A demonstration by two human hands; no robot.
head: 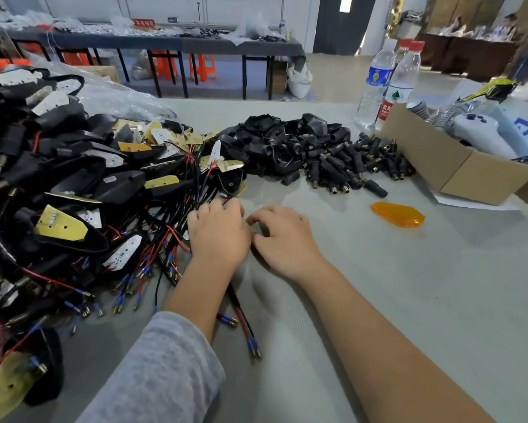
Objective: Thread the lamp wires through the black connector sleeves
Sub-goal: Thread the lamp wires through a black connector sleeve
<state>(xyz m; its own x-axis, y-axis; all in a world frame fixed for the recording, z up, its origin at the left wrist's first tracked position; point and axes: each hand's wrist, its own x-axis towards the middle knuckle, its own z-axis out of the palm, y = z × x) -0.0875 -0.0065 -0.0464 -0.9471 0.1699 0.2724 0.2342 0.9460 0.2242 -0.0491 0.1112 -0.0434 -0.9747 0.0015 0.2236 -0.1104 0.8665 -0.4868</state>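
Head view: a pair of lamp wires (241, 315), red and black with blue-capped terminals, is seen running out from under the left hand (218, 236) toward the near edge of the bench (409, 300). The left hand's fingers (223, 206) are curled down onto the edge of the tangle of wired lamp units (73, 193); whether a wire is actually pinched cannot be told. The right hand (284, 239) lies just beside it, touching it, with bent fingers (262, 213) over something hidden, possibly a sleeve. The black connector sleeves (348, 166) are heaped at the far centre, beside a pile of black housings (287, 138).

For the step to go well, one wire pair is best drawn clear of the tangle first, so neighbouring leads are not dragged along. The terminals should be held together and fed end-on into the sleeve, with the sleeve steadied near its mouth. An orange lens (398, 214) lies to the right, near a cardboard box (458, 169) and water bottles (388, 83).
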